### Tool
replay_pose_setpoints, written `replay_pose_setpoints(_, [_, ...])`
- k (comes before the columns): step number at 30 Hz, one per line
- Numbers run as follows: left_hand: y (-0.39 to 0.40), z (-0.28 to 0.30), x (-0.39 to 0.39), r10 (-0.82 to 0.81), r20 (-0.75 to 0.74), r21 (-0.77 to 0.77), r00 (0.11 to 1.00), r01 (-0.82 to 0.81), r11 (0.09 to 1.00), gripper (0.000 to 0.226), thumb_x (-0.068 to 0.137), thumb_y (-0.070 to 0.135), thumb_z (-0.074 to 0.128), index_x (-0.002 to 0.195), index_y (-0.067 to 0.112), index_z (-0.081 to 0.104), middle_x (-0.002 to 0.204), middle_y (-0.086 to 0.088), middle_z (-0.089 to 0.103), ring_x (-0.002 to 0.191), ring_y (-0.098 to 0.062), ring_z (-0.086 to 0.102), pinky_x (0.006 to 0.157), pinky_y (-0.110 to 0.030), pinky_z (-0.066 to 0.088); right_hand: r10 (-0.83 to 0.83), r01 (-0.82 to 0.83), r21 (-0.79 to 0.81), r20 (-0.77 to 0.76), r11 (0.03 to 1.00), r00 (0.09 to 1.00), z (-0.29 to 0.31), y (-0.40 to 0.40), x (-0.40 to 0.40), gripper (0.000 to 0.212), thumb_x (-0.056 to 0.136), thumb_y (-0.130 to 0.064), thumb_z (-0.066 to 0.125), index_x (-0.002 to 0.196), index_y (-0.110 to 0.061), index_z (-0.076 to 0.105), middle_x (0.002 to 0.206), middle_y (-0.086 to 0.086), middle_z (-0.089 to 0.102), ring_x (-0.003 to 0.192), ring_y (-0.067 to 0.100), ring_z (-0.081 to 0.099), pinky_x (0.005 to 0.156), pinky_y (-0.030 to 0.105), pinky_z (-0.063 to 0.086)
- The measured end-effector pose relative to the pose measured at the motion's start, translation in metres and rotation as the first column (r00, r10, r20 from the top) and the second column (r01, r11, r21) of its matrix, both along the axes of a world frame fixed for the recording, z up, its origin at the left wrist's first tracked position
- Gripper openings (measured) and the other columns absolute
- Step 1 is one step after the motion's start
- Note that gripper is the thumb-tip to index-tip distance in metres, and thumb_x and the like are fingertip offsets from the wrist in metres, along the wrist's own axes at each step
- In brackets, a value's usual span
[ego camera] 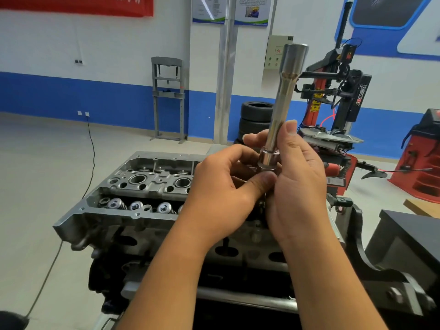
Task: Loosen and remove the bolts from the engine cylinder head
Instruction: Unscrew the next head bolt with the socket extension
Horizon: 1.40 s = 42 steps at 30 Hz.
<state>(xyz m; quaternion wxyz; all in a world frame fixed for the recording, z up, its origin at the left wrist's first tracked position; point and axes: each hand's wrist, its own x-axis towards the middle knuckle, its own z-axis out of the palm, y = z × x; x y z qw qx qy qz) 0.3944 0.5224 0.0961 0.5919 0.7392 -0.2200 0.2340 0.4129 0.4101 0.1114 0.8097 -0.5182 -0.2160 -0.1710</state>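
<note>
The right hand (297, 184) is wrapping around the lower part of a long chrome socket extension (283, 101), thumb lying up along the shaft and fingers closing behind it. The left hand (226, 186) is pinching at the same spot from the other side, its thumb pressing under a short, wider chrome socket (268, 160) fitted on the bar's lower end; what sits below that socket, between the two palms, is hidden, possibly a bolt. The extension is standing nearly upright, leaning slightly to the right, with its flared square-drive end at the top and its long axis running up away from the hands. Both hands are hovering above the right part of the engine cylinder head (133, 186), which is lying below and to the left of them with its valve springs (164, 207) and open bores facing up. Farther off, stacked tyres (256, 117) and a red tyre changer (333, 108) are standing by the blue-and-white wall.
</note>
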Motion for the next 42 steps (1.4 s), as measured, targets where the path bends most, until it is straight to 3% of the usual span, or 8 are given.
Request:
replay_pose_setpoints(4, [0.0006,-0.0010,0.0017,0.012,0.030,0.007,0.999,-0.013,1.000,0.018,0.090,0.022,0.081,0.103,0.032,0.073,0.088,0.011,0.075,0.081,-0.008,0.074,0.067,-0.024,0.061,-0.039,0.039,-0.009,-0.001,0.999,0.999,-0.0008,0.0004,-0.0003,0.068,0.075,-0.064,0.071,0.101,-0.001,0.070,0.104,0.022,0.074,0.099,0.051,0.071,0.080,0.067,0.060])
replay_pose_setpoints(9, [0.0028,0.0020,-0.0001,-0.120,0.016,0.034,0.993,0.119,0.992,0.019,0.104,0.016,0.063,0.115,0.028,0.072,0.098,0.014,0.077,0.090,-0.002,0.073,0.068,-0.017,0.056,-0.066,0.066,-0.037,-0.002,0.997,0.998,-0.0011,-0.0001,0.0010,0.048,0.089,-0.060,0.053,0.077,-0.022,0.079,0.096,0.011,0.077,0.097,0.033,0.073,0.093,0.063,0.058])
replay_pose_setpoints(13, [-0.0027,-0.0009,0.0019,-0.016,0.027,-0.024,1.000,0.017,1.000,0.016,0.093,0.022,0.078,0.108,0.027,0.075,0.093,0.010,0.079,0.090,-0.009,0.076,0.079,-0.033,0.064,-0.001,0.001,0.006,0.004,1.000,1.000,0.0007,-0.0017,-0.0016,0.044,0.081,-0.057,0.068,0.093,-0.015,0.073,0.100,0.013,0.076,0.092,0.035,0.074,0.083,0.058,0.062])
replay_pose_setpoints(16, [-0.0001,-0.0009,0.0022,-0.022,0.033,-0.021,0.999,0.022,1.000,0.018,0.092,0.021,0.079,0.107,0.029,0.074,0.090,0.009,0.078,0.087,-0.010,0.076,0.073,-0.028,0.063,-0.053,0.053,-0.009,0.027,0.999,0.998,0.0001,-0.0013,-0.0024,0.054,0.085,-0.053,0.067,0.103,-0.002,0.066,0.103,0.014,0.076,0.102,0.045,0.071,0.086,0.065,0.059])
replay_pose_setpoints(22, [0.0038,0.0031,-0.0009,-0.133,-0.021,-0.012,0.991,0.133,0.991,0.026,0.101,0.008,0.067,0.112,0.031,0.072,0.101,0.011,0.079,0.096,-0.006,0.075,0.076,-0.018,0.059,-0.033,0.033,-0.020,0.005,0.999,0.999,-0.0008,-0.0016,-0.0001,0.043,0.098,-0.053,0.052,0.079,-0.023,0.077,0.094,0.011,0.077,0.090,0.030,0.075,0.085,0.054,0.062])
replay_pose_setpoints(26, [0.0025,0.0006,0.0002,-0.064,-0.008,-0.029,0.998,0.064,0.998,0.022,0.091,0.013,0.080,0.100,0.031,0.071,0.091,0.012,0.078,0.089,-0.005,0.075,0.077,-0.020,0.061,0.017,-0.017,0.041,-0.001,0.999,1.000,0.0022,0.0000,-0.0022,0.065,0.077,-0.059,0.071,0.105,0.000,0.067,0.094,0.017,0.075,0.081,0.032,0.074,0.070,0.047,0.062])
replay_pose_setpoints(35, [0.0065,0.0027,-0.0026,-0.192,0.005,0.010,0.981,0.192,0.981,0.030,0.102,0.007,0.064,0.119,0.030,0.073,0.102,0.015,0.078,0.090,0.001,0.073,0.067,-0.012,0.054,-0.098,0.096,-0.050,-0.029,0.994,0.995,-0.0005,-0.0013,0.0013,0.058,0.088,-0.058,0.052,0.093,-0.006,0.075,0.091,0.011,0.078,0.090,0.032,0.075,0.089,0.060,0.061])
replay_pose_setpoints(42, [0.0003,-0.0011,0.0015,0.019,0.010,0.000,1.000,-0.019,1.000,0.021,0.089,0.020,0.081,0.104,0.033,0.073,0.092,0.012,0.077,0.088,-0.007,0.076,0.076,-0.030,0.065,-0.007,0.007,0.017,0.016,1.000,1.000,0.0017,-0.0015,-0.0037,0.052,0.073,-0.052,0.078,0.099,-0.008,0.066,0.098,0.012,0.077,0.097,0.038,0.074,0.087,0.068,0.058])
